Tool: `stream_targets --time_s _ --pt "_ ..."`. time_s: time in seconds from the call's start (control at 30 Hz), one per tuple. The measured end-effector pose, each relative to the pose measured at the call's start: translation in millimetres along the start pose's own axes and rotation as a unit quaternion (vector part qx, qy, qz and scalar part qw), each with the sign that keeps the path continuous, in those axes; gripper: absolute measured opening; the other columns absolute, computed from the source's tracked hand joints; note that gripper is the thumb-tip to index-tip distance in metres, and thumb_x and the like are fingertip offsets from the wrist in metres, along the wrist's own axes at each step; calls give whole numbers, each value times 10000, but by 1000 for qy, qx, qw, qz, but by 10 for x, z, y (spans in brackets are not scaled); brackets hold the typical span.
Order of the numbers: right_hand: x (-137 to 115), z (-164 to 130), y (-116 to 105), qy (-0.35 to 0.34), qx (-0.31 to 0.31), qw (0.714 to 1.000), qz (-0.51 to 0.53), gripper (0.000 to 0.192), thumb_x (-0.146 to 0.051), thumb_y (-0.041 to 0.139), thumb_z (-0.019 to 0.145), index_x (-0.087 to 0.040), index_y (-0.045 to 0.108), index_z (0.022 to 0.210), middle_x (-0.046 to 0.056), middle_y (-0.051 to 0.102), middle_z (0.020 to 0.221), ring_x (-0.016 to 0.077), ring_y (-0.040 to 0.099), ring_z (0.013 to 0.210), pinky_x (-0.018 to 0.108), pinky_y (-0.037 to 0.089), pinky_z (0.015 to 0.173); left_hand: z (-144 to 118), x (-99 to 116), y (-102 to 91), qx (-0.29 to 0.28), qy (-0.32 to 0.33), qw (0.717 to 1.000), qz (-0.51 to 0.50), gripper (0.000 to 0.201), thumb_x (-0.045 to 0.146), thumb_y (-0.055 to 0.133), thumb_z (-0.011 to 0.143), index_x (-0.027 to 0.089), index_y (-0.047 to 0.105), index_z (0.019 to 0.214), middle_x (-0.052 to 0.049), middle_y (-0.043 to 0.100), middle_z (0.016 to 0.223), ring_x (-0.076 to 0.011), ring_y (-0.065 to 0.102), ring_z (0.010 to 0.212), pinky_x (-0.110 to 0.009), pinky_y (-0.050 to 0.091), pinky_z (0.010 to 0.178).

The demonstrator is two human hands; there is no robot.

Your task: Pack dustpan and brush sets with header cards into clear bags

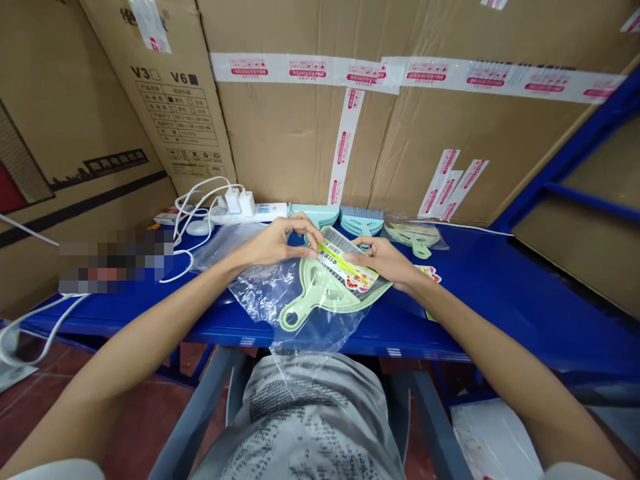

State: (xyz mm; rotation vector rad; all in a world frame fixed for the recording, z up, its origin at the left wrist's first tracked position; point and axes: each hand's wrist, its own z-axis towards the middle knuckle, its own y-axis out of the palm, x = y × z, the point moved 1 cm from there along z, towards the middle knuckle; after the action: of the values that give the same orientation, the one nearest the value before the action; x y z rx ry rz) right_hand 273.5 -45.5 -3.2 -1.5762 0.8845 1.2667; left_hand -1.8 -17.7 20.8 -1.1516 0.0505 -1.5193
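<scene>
A pale green mini dustpan (320, 293) lies on a blue shelf (480, 293), its handle pointing toward me, partly over a clear plastic bag (265, 290). On top of it sits a printed label card (345, 263) with a barcode and red and yellow print. My left hand (280, 241) pinches the card's far left edge. My right hand (387, 261) holds the card's right side against the dustpan.
Behind the hands lie stacked teal dustpans (314, 213), a teal brush (361, 220) and another bagged green set (415, 235). A white power strip (247, 208) with chargers and cables sits at back left. Taped cardboard boxes (300, 120) wall the rear.
</scene>
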Motion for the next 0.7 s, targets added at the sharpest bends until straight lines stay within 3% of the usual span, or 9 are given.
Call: stream_targets --time_s 0.17,0.4,0.57,0.63,0.7 --pt "37 -35 130 5 -8 1000 21 564 -525 973 661 -202 713 1042 43 791 778 172 706 598 243 539 510 11 -44 30 20 -3 1000 -17 166 261 847 836 208 799 986 -50 756 874 -204 623 965 -355 474 925" --pt "-3 -164 287 -48 12 998 33 552 -462 982 642 -206 705 1045 19 778 796 180 717 643 254 552 550 16 -25 54 75 -7 996 -57 142 291 879 789 207 813 882 -36 687 883 -189 614 892 -345 490 883" --pt "-56 -194 286 -19 -3 999 46 607 -506 987 614 -206 676 1040 18 778 733 176 696 553 247 531 484 27 32 13 38 -7 996 -81 233 363 875 830 199 820 987 -78 761 957 -211 657 949 -351 498 910" --pt "-82 -188 242 -28 15 998 54 607 -523 986 611 -208 670 1024 19 778 722 178 697 543 245 528 470 30 23 -52 71 -11 987 -145 357 451 829 888 189 793 1128 -113 777 1097 -216 684 997 -343 514 917" --pt "-107 -172 164 -48 59 995 70 621 -525 991 599 -217 659 1025 17 778 719 193 709 553 258 543 468 23 -19 -151 155 -24 961 -228 429 524 748 953 185 751 1216 -136 752 1230 -212 702 1023 -325 537 897"
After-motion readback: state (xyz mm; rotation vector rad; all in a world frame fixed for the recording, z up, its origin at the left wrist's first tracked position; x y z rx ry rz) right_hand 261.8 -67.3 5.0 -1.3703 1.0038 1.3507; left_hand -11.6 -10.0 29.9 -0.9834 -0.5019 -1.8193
